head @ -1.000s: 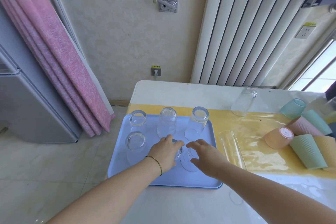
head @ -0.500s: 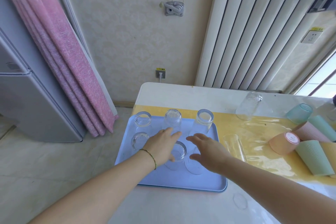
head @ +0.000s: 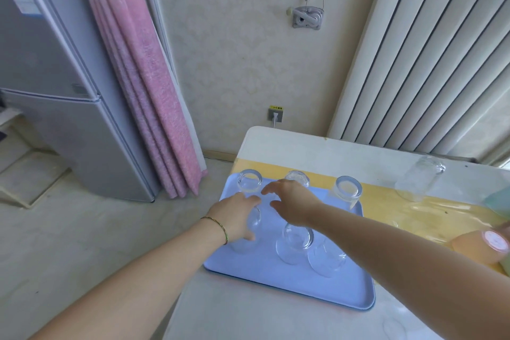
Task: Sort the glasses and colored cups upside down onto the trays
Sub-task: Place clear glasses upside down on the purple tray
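A light blue tray [head: 276, 276] lies at the table's left end with several clear glasses standing upside down on it. My left hand [head: 237, 215] rests on the front-left glass [head: 244, 243], its fingers fairly straight. My right hand [head: 292, 201] hovers with spread fingers between the back-left glass [head: 249, 181] and the back-middle glass [head: 299, 175], holding nothing. Another glass [head: 346, 190] stands at the tray's back right; two more [head: 295, 243] stand under my right forearm. A clear glass [head: 419, 178] lies on its side on the table. An orange cup [head: 480, 246] lies at the right edge.
A teal cup [head: 499, 201] shows partly at the right border. The table [head: 303, 146] has a yellow cloth band. A grey fridge [head: 55, 91] and a folded pink mat [head: 143, 77] stand to the left, off the table's end.
My left hand left the front-middle glass and shifted onto the front-left one. My right hand moved left and toward the back row. The camera swung left, so most colored cups dropped out of view.
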